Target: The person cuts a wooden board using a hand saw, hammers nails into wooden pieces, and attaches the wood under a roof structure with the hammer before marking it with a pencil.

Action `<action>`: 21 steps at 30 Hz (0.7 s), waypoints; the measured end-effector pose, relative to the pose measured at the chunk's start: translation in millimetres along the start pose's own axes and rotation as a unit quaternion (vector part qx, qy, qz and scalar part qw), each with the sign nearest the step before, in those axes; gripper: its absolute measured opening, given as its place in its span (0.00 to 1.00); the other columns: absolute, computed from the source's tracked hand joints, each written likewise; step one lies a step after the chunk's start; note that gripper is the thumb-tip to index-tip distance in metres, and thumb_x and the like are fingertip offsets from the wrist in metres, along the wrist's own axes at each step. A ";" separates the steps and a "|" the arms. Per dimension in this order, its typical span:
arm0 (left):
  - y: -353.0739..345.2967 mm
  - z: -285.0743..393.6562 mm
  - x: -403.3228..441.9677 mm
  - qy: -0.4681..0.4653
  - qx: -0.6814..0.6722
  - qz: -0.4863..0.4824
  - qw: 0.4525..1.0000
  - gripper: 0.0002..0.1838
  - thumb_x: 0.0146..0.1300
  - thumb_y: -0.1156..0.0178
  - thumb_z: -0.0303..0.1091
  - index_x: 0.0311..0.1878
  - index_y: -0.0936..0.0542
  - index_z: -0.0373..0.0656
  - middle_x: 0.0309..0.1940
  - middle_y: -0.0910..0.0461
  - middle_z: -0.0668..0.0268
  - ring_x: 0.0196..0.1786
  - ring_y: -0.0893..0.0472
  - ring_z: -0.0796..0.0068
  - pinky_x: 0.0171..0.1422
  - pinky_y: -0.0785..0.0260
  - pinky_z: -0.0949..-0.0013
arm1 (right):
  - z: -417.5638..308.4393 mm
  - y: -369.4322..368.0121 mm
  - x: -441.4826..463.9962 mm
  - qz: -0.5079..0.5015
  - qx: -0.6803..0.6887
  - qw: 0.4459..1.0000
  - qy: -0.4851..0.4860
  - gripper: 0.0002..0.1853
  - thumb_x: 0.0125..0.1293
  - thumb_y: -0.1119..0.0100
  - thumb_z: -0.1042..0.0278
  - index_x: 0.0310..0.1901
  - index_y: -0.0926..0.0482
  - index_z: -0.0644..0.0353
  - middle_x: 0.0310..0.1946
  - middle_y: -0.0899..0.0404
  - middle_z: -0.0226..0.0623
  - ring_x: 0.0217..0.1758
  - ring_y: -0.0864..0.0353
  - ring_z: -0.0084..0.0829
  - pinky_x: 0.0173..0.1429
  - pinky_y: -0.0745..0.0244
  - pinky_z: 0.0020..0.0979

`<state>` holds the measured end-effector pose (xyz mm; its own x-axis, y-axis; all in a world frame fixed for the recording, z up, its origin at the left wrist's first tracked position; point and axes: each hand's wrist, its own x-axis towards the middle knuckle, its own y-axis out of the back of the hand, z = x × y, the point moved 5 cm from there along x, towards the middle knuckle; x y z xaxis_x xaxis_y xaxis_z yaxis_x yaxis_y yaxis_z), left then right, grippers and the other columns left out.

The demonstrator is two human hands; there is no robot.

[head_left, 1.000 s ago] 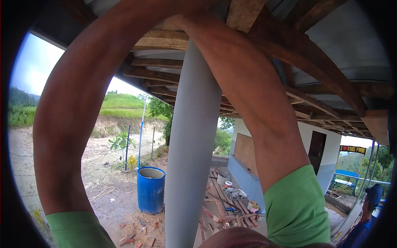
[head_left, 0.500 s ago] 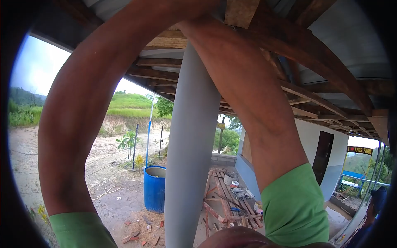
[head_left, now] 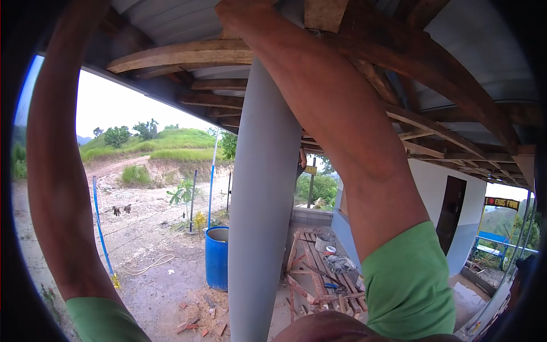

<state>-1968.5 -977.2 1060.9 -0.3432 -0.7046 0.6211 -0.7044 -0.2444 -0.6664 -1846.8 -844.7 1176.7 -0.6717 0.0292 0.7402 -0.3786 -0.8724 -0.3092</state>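
Observation:
A smooth grey round column [head_left: 265,199] rises in front of me to the wooden roof beams. My right arm reaches up across its top, and part of my right hand [head_left: 242,10] shows at the upper edge of the view, beside the column's head and under the timbers. Its fingers are cut off by the frame, so I cannot see what they hold. At the far left my left arm [head_left: 57,148] stretches upward, its hand beyond the top edge. A curved wooden beam [head_left: 182,55] spans the gap between the two arms.
A blue barrel [head_left: 217,259] stands behind the column at left. Wooden planks [head_left: 319,268] with tools and a small white container lie on the ground to the right. Broken red pieces and a pale hose [head_left: 149,265] are on the ground. A building wall [head_left: 424,188] stands at right.
My left arm has swung left, away from the right arm and the column top, uncovering the curved beam. The right arm stays nearly in place, its hand showing slightly more.

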 end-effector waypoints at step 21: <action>105.7 -4.2 -404.2 0.625 -0.141 -0.108 0.760 0.15 0.78 0.54 0.47 0.38 0.32 0.48 0.29 0.28 0.72 0.30 0.29 0.84 0.38 0.30 0.77 | -116.9 140.4 -82.9 0.306 0.278 0.885 0.215 0.11 0.65 0.45 0.56 0.40 0.14 0.45 0.37 0.16 0.28 0.54 0.20 0.30 0.54 0.30 0.44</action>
<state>-1906.9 -715.4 741.1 -0.3978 0.5590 0.7275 -0.8731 0.0129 -0.4873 -1918.7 -912.6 1002.1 -0.8679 -0.4531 0.2036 0.4311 -0.8907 -0.1441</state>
